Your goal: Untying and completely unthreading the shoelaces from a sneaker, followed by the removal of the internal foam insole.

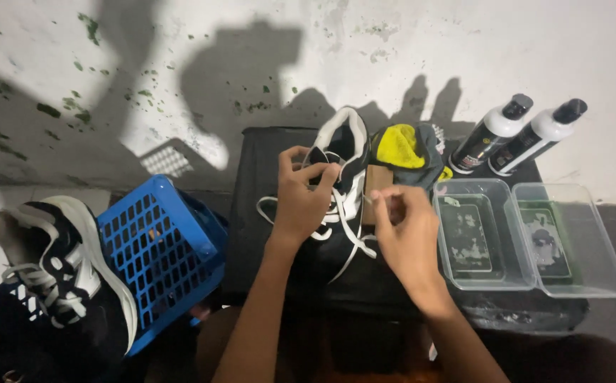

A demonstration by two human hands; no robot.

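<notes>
Pinching a white flat lace (345,225) in my right hand (407,230), my left hand (301,198) gripping the black-and-white sneaker (343,170) (tongue side), I should pull evenly.

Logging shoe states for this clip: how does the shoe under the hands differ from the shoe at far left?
The middle shoe lies on the black stand, laces loose and trailing, with the left hand on it and the right hand pinching a lace. The left shoe sits beside the blue basket, untouched, laces threaded. Both are black and white.
</notes>
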